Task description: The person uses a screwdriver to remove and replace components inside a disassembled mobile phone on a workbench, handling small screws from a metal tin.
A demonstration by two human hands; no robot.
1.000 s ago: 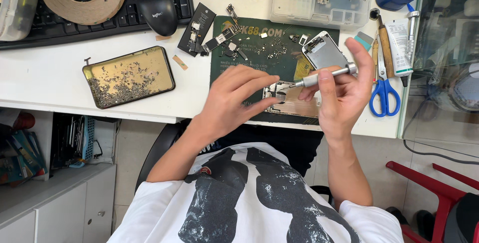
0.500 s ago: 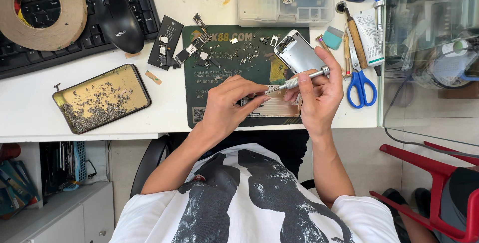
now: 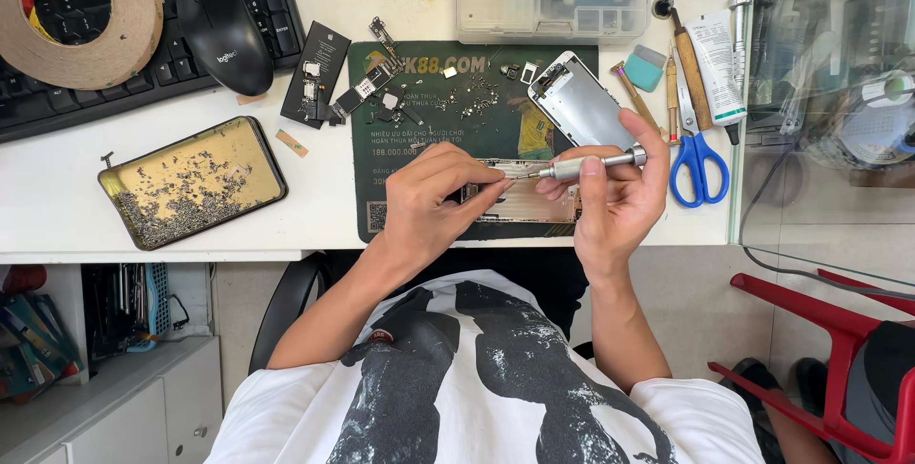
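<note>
The white bench (image 3: 57, 216) carries a green work mat (image 3: 419, 207) at centre, and on the mat's near edge lies an opened phone body (image 3: 519, 199), half hidden under both hands. At nine o'clock from it sits a gold tray (image 3: 191, 183) heaped with tiny screws; a detached screen panel (image 3: 581, 102) lies at one o'clock, blue scissors (image 3: 698, 164) at three.

The right hand (image 3: 615, 192) is closed around a slim silver screwdriver (image 3: 586, 165), tip pointing toward nine o'clock. The left hand (image 3: 434, 202) has its fingertips pressed together where the tip ends, perhaps pinching a small part; I cannot tell.

The tip could slip and gouge the board. A freed screw could roll off the near edge.
</note>
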